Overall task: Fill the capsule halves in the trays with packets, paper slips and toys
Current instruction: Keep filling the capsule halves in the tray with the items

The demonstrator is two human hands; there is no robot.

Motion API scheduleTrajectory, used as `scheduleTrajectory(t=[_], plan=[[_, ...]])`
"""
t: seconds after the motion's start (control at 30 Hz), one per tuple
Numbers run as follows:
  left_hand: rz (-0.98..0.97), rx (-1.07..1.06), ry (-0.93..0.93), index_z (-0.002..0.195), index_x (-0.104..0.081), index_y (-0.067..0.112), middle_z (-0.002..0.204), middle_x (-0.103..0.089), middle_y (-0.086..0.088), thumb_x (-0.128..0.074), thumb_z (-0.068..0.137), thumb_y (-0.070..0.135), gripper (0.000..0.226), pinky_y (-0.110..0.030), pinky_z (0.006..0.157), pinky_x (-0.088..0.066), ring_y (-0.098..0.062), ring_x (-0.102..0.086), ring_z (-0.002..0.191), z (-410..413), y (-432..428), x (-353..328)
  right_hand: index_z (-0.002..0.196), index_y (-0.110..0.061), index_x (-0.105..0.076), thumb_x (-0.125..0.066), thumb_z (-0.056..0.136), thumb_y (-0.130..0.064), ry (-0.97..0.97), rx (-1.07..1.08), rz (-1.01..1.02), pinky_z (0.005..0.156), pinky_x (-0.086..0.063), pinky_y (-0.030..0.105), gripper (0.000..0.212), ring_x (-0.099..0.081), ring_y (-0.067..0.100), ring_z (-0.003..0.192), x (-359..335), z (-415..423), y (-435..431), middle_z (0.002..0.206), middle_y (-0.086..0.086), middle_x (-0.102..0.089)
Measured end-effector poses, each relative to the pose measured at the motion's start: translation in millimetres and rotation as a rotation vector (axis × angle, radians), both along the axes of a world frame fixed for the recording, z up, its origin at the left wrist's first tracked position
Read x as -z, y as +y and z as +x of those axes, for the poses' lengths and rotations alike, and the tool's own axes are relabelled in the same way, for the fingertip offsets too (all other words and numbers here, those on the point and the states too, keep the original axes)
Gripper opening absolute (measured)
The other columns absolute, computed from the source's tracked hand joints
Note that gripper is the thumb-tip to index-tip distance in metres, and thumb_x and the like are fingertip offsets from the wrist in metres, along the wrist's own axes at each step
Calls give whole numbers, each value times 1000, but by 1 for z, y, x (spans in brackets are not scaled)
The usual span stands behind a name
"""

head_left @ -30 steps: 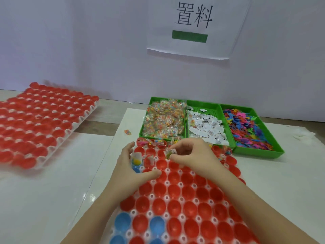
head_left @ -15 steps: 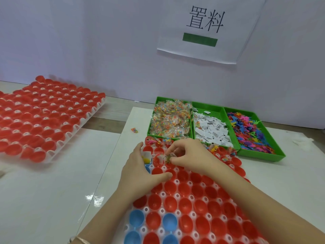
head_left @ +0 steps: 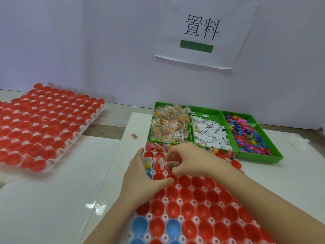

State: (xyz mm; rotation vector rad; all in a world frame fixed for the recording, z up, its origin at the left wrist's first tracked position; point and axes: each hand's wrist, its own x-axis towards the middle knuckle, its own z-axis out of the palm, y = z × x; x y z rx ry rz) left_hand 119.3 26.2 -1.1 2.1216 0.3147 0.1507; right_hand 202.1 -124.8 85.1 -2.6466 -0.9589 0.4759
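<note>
A white tray (head_left: 178,186) of red and blue capsule halves lies in front of me. Its far rows hold some packets, slips and toys. My right hand (head_left: 191,161) pinches a small clear packet (head_left: 171,163) low over a red half in the far rows. Beside it, my left hand (head_left: 140,176) rests on the tray's left side, its thumb stretched across the halves. Its fingers curl round a small white and yellow bundle (head_left: 147,162). Three green bins behind the tray hold packets (head_left: 168,125), paper slips (head_left: 209,132) and coloured toys (head_left: 246,134).
A second white tray (head_left: 80,128) of red capsule halves sits at the left on the table. One stray packet (head_left: 134,136) lies on the white table left of the bins. A paper sign (head_left: 202,32) hangs on the wall behind.
My right hand has lowered the packet from above the tray down to the capsule halves. My left hand has stayed on the tray with its bundle.
</note>
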Motion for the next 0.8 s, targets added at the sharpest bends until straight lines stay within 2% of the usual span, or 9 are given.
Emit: scheduleTrajectory(t=[0.07, 0.17, 0.27, 0.4, 0.53, 0.6, 0.67, 0.8], plan=[[-2, -1, 11, 150, -9, 35, 154, -28, 7, -78, 47, 69, 129, -40, 110, -38, -15, -39, 135, 0, 0, 0, 117, -30, -61, -70, 78, -16, 42, 19, 49, 63, -49, 17, 43, -56, -2, 75, -1, 1, -3, 100, -9, -62], [-4, -6, 20, 150, -8, 36, 154, -28, 7, -77, 45, 71, 130, -40, 110, -37, -15, -38, 136, 0, 0, 0, 116, -32, -61, -70, 79, -15, 59, 30, 88, 73, -55, 25, 43, -59, 2, 77, -3, 1, -6, 98, -12, -62], [-5, -7, 27, 149, -7, 37, 155, -26, 7, -77, 47, 71, 129, -41, 111, -36, -15, -37, 136, 0, 0, -1, 110, -30, -65, -69, 79, -13, 58, 48, 126, 71, -56, 25, 36, -59, 1, 74, -4, 2, -7, 91, -13, -64], [-11, -14, 25, 150, -7, 35, 155, -26, 7, -80, 51, 68, 127, -42, 112, -36, -16, -37, 137, 0, -1, -3, 103, -27, -68, -67, 82, -11, 43, 37, 139, 64, -49, 12, 26, -57, -2, 72, -2, 2, -6, 88, -12, -66], [-31, -22, 8, 151, -8, 34, 155, -26, 7, -81, 55, 65, 125, -42, 112, -35, -16, -36, 137, -1, -2, -5, 100, -32, -68, -69, 83, -19, 54, 57, 182, 60, -47, 12, 21, -56, -8, 66, -2, 3, -10, 85, -14, -66], [-84, -14, 4, 150, -9, 34, 155, -25, 6, -78, 52, 70, 125, -43, 113, -34, -16, -35, 138, -1, -2, -7, 95, -34, -68, -71, 82, -24, 58, 88, 256, 59, -45, 11, 17, -56, -9, 67, -7, 7, -16, 84, -13, -67], [-185, -1, -3, 150, -10, 35, 155, -24, 7, -68, 44, 79, 129, -45, 115, -31, -15, -32, 139, -1, -2, -11, 88, -36, -69, -71, 82, -23, 24, 148, 379, 59, -47, 13, 14, -59, -3, 67, -17, 16, -25, 81, -12, -67], [-297, -23, -29, 150, -16, 32, 155, -25, 5, -58, 35, 83, 132, -45, 115, -29, -16, -30, 140, 0, 0, -14, 79, -32, -70, -70, 83, -14, -178, 354, 690, 63, -53, 16, 18, -63, 2, 71, -32, 47, -50, 76, -14, -69]])
